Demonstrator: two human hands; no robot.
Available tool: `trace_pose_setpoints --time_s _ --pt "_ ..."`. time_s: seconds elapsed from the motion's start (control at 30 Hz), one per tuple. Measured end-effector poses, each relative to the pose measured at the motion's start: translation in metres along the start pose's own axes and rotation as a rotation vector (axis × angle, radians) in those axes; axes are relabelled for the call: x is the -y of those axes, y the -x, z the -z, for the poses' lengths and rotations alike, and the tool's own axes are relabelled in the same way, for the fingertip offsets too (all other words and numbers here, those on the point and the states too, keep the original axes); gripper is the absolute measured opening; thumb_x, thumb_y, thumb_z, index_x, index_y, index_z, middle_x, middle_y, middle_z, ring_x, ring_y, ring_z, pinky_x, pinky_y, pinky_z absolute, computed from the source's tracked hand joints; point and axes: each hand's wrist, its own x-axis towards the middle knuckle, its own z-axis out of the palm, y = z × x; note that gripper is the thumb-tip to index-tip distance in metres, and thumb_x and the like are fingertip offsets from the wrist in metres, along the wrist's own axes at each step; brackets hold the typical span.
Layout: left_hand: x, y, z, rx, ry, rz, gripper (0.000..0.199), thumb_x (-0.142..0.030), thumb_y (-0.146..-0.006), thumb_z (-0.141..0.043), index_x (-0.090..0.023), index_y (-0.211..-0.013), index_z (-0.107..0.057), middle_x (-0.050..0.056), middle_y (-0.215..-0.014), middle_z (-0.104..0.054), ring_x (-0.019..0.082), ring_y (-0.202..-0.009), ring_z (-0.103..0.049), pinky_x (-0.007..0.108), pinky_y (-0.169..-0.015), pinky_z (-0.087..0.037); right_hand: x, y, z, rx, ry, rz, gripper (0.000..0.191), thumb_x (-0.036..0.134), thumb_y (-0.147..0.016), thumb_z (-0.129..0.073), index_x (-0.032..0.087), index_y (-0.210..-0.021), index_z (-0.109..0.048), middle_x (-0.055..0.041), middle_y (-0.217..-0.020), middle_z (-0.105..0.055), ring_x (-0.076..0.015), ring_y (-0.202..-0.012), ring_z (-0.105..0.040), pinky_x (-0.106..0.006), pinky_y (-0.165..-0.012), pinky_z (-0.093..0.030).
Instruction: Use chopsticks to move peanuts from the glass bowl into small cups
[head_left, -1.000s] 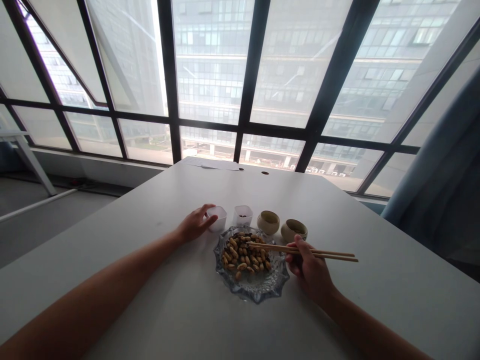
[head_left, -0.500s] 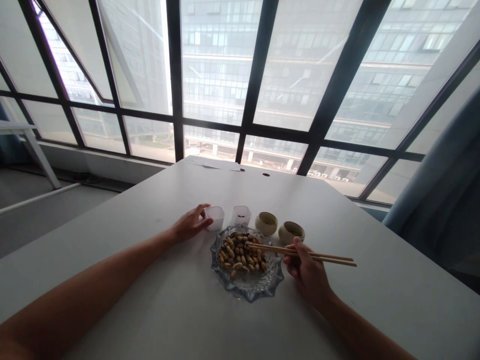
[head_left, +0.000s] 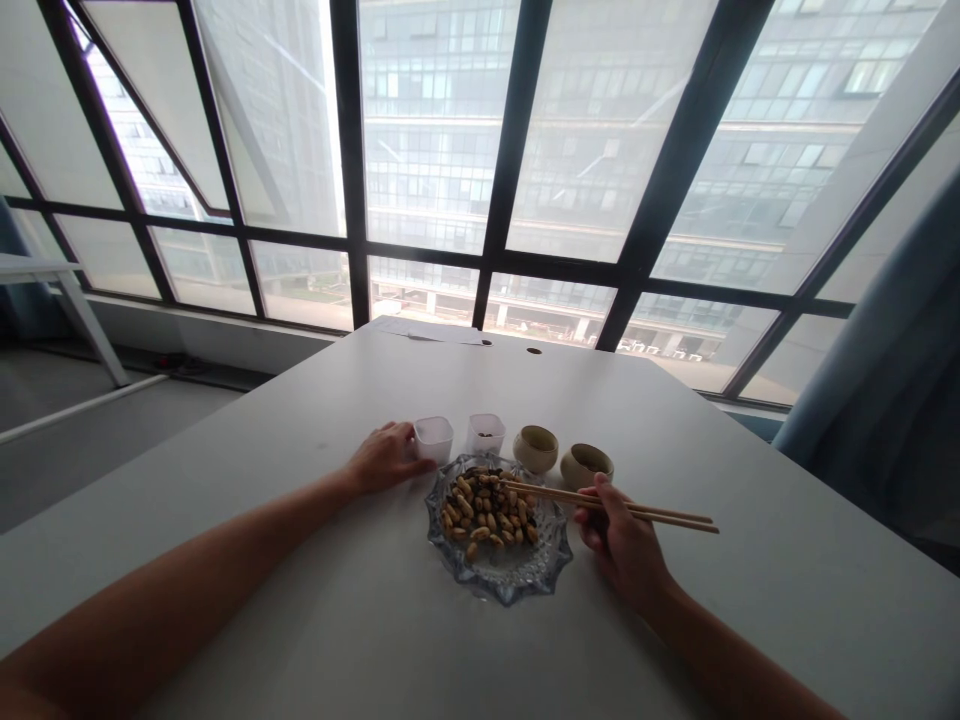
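Note:
A faceted clear glass dish holds peanuts in their shells mixed with small dark pieces. My right hand grips a pair of wooden chopsticks; their tips are over the peanuts, and I cannot tell whether anything is pinched between them. Beside the left translucent plastic cup, my left hand rests with its thumb stretched towards the dish and its fingers at the cup's left side. To the right stands a second plastic cup with a few small dark bits inside.
Two olive-coloured round bowls stand in a row with the cups behind the dish; the right bowl has something dark in it. White paper lies at the far end of the white table. Windows rise beyond, with a blue curtain at right.
My left hand's fingers have come off the cup's rim, and its thumb has dropped lower towards the dish. The chopsticks stay over the peanuts with little movement. The view has shifted slightly.

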Motion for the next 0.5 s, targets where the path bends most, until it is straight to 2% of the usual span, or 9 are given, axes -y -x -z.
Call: trace_pose_setpoints --time_s 0.1,0.3,0.5 --pt "-0.0054 0.0001 0.0022 0.003 -0.021 0.019 0.052 -0.070 -0.073 -0.062 -0.020 -0.086 -0.063 0.012 -0.091 -0.069 0.032 -0.089 -0.065 0.041 -0.080 -0.050 -0.0008 -0.0015 0.0010 0.001 0.009 0.008 0.053 0.062 -0.057 -0.085 0.014 -0.066 -0.065 -0.0016 -0.046 -0.061 -0.0059 -0.032 -0.042 -0.017 -0.030 -0.028" --pt "-0.0098 0.0003 0.0068 0.064 -0.063 0.046 0.050 -0.067 -0.076 -0.061 -0.019 -0.091 -0.061 0.013 -0.096 -0.069 0.032 -0.093 -0.064 0.040 -0.082 -0.049 0.0014 -0.0010 -0.0010 -0.021 -0.011 -0.024 0.053 0.061 -0.052 -0.088 0.014 -0.063 -0.066 -0.0017 -0.045 -0.060 -0.0061 -0.032 -0.041 -0.017 -0.031 -0.029" --pt "-0.0074 -0.0001 0.0066 0.059 -0.045 0.055 0.051 -0.068 -0.073 -0.064 -0.019 -0.089 -0.061 0.012 -0.094 -0.068 0.030 -0.091 -0.064 0.038 -0.080 -0.049 0.0031 -0.0025 -0.0015 -0.050 -0.012 -0.073 0.053 0.062 -0.052 -0.088 0.015 -0.065 -0.067 -0.0017 -0.046 -0.061 -0.0063 -0.034 -0.042 -0.017 -0.032 -0.029"
